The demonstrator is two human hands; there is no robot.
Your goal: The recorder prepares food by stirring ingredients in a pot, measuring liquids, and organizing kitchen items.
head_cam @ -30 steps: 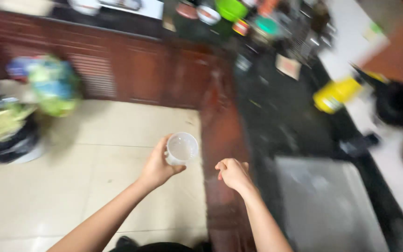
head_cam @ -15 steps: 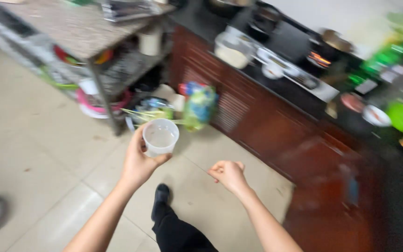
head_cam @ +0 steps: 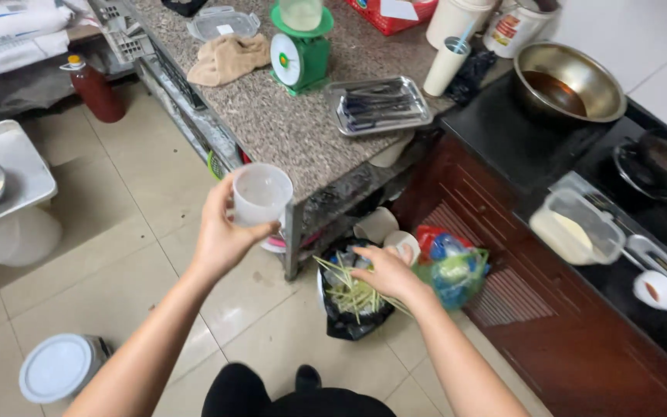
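Currently the left hand [head_cam: 221, 232] grips a translucent plastic cup [head_cam: 261, 197] from the side, fingers wrapped round its wall, cup upright and apparently empty, held at the near edge of the granite counter [head_cam: 287, 131]. The right hand [head_cam: 384, 270] holds nothing; it hangs half open, fingers loosely curled, above a black waste bag [head_cam: 349, 309] on the floor that contains green stalks [head_cam: 345, 289]. A green kitchen scale [head_cam: 300, 50] stands far on the counter, with a steel tray of utensils [head_cam: 380, 104] to its right and a beige cloth [head_cam: 229, 58] to its left. The step in hand appears to be carrying the cup; any further handling calls for a level wrist and a steady side grip, the cup wall being thin and likely to flex
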